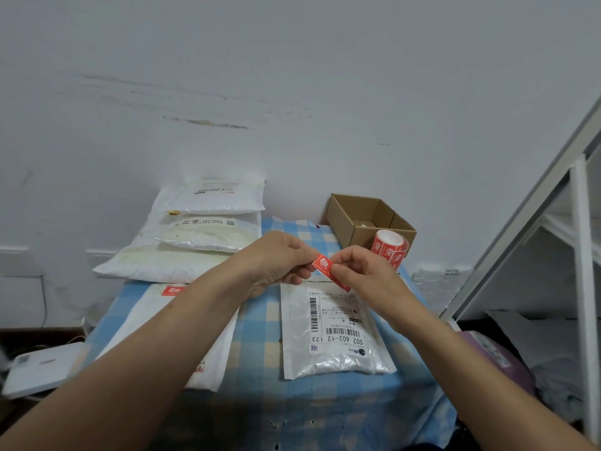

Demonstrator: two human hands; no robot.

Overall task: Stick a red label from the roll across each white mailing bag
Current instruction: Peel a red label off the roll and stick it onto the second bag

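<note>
1. Now: fingers (304,255) of left hand (276,258) pinch one edge of a red label (322,265). Fingers of right hand (361,271) pinch the opp. edge, thumb on top. Both sets are narrow and curled on the label, which is held in the air betw. the two hands, just above the far end of a white mailing bag (335,353). A bit more red shows under the right thumb.
2. That bag lies flat on the bench (260,327), address slip w/ barcodes facing up, nr the right side.
3. 2nd bag (208,353) lies flat to the left, partly under the left forearm. It has a stuck label (171,290) at its far end.
4. Label roll (388,247) stands just behind the right hand, touching the front of an open cardboard box (344,216) at the bench's far right corner.
5. Pile of bags (208,232) sits at the far left, against the wall (292,92).
6. Surface & room: the bench has a blue-and-cream check cloth. The wall is pale grey and scuffed. A white shelf frame (582,255) stands at right, a white flat device (39,366) lies low at left.
7. Count: 5 bags (3 piled, 2 flat), 1 roll, 1 box, 2 loose-from-roll labels (1 held, 1 stuck).
</note>
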